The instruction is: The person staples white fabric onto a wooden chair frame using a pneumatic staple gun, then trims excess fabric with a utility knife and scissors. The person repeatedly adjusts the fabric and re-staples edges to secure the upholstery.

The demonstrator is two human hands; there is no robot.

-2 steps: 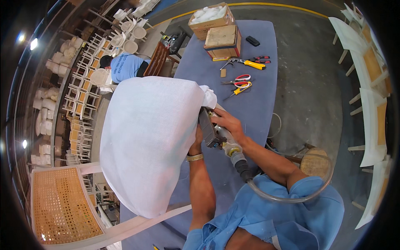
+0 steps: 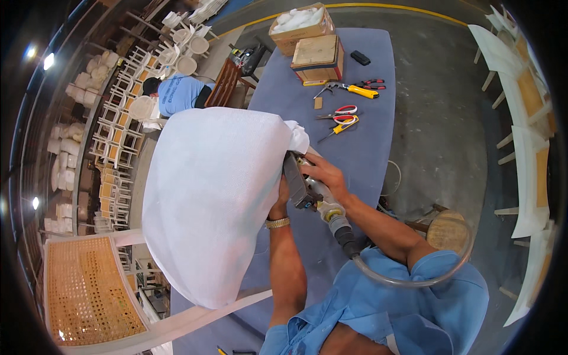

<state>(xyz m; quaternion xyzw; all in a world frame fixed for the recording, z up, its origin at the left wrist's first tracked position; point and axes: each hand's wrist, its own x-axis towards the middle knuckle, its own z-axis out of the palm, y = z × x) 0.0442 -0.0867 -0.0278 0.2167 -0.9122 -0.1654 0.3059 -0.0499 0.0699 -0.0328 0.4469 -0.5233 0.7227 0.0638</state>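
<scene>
A chair seat wrapped in white fabric (image 2: 207, 195) stands tilted up on the table, its pale frame and woven cane back (image 2: 94, 290) stretching to the lower left. My right hand (image 2: 327, 177) is closed around a pneumatic staple gun (image 2: 302, 184), whose nose is against the seat's right edge beside a bunched fold of fabric (image 2: 297, 137). Between the seat and the tool, my left hand (image 2: 280, 201) touches the fabric near that edge. Its fingers are hidden by the tool and the seat. A clear air hose (image 2: 408, 283) runs from the gun across my lap.
On the blue-grey table (image 2: 361, 154) lie scissors (image 2: 343, 110), a yellow-handled screwdriver (image 2: 344, 126), a hammer (image 2: 355, 90) and pliers (image 2: 373, 84). Two cardboard boxes (image 2: 316, 59) stand at its far end. A wooden stool (image 2: 447, 231) is at right. A co-worker (image 2: 177, 94) and stacked chairs are far left.
</scene>
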